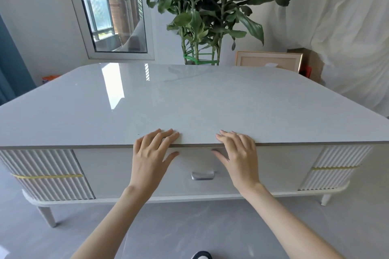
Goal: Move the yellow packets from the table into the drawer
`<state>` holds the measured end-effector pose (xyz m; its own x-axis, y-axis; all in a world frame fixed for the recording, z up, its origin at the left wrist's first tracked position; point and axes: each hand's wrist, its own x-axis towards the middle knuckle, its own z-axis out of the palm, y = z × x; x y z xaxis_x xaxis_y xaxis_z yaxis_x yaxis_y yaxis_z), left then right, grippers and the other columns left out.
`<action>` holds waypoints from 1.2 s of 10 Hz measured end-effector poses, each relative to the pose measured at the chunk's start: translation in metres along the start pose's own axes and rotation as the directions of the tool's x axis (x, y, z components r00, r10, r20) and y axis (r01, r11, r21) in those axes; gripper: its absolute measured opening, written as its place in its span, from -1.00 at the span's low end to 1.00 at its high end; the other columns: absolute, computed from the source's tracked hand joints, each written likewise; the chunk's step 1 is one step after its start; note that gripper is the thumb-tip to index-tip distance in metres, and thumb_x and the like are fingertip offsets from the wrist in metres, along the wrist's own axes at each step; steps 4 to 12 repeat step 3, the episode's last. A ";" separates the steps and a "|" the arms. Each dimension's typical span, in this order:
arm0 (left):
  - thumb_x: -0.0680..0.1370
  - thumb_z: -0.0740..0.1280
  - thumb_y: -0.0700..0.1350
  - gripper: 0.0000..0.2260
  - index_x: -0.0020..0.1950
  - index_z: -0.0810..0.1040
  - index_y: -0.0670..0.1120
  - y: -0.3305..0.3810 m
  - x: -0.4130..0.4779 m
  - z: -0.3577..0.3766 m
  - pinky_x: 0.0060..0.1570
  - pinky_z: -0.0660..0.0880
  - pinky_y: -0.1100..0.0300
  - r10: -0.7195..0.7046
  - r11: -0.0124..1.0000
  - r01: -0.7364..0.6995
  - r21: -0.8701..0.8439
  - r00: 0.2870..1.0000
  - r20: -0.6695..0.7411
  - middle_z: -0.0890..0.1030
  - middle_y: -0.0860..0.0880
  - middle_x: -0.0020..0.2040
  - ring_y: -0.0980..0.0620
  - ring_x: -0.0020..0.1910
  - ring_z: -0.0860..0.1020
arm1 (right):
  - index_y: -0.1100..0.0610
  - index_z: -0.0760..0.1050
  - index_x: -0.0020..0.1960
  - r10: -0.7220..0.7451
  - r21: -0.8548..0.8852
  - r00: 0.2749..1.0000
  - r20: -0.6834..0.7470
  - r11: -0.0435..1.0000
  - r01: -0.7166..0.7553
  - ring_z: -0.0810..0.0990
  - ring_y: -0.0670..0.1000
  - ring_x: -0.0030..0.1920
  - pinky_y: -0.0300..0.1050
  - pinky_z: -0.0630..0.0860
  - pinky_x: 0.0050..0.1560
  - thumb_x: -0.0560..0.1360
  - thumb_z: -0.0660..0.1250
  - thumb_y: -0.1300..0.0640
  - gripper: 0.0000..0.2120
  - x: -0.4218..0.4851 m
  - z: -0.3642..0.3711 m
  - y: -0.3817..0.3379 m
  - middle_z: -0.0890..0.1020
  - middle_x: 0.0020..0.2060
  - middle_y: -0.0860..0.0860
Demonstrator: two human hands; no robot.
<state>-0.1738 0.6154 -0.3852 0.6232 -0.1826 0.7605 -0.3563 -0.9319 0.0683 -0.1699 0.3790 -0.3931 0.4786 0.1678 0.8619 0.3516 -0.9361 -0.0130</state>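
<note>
A low white table (189,101) with a glossy top fills the view. Its front holds a wide drawer (109,172), closed flush, with a small silver handle (202,175) at the centre. My left hand (152,155) rests on the table's front edge, fingers flat on the top and thumb against the drawer front. My right hand (237,155) lies the same way just right of it. Both hands hold nothing, and the handle sits between and below them. No yellow packets show on the tabletop.
A tall leafy plant (202,6) stands behind the table. A framed picture (268,62) leans at the back right beside white drapery. A window (109,14) is at the back left. Grey floor (179,227) lies under my arms.
</note>
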 end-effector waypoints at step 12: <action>0.47 0.37 -0.20 -0.61 0.28 0.50 0.03 0.018 -0.037 -0.029 0.31 0.28 0.09 -0.034 0.979 0.036 -0.200 0.999 0.012 0.51 0.07 0.25 0.01 0.25 0.45 | -0.06 0.58 0.10 0.142 0.047 0.944 0.299 0.985 -0.163 0.62 -0.03 0.08 0.04 0.32 0.32 0.33 0.53 0.04 -0.64 0.005 -0.062 -0.007 0.65 0.09 -0.17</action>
